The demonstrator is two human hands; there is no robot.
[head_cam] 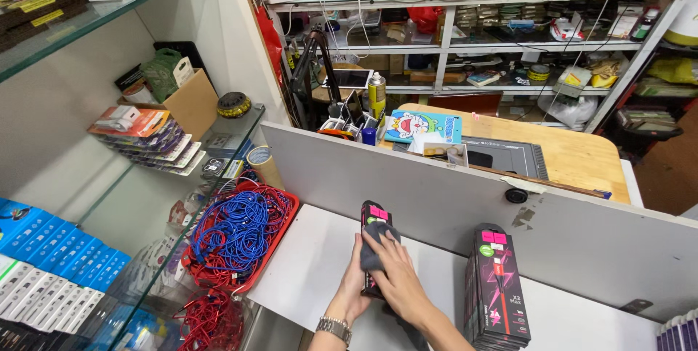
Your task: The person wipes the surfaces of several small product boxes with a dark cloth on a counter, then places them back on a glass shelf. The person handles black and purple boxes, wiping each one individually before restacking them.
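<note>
1. Far left, I see glass shelves (pixel 218 140) carrying rows of blue and white boxes (pixel 51 260), and lower down a red tray (pixel 280 231) heaped with coiled blue and red cables (pixel 236 231). None of it is touched.
2. On the white counter (pixel 305 264), my left hand (pixel 354 285), a metal watch (pixel 334 328) on its wrist, is wrapped round the left side of a slim black packet (pixel 375 214) with a pink sticker, fingers closed on its edge.
3. The packet stands nearly upright at the middle of the counter, just in front of the grey partition (pixel 436 191), its lower part hidden behind my hands.
4. My right hand (pixel 398 278) lies over the packet's front, pressing a dark grey cloth (pixel 374 243) against it; the fingers are flattened on the cloth, so it is pinned between palm and packet, not pinched.
5. I judge the packet light and fairly stiff, with a glossy, slippery face; it is best held by its long edges, as the left hand does. The cloth is soft and limp and would bunch or slip unless kept under pressure.
6. To the right, apart from both hands, stands a stack of like black-and-pink packets (pixel 498 289), upright on the counter.
7. Behind the partition are a wooden desk (pixel 582 155) and cluttered shelving (pixel 509 24).
</note>
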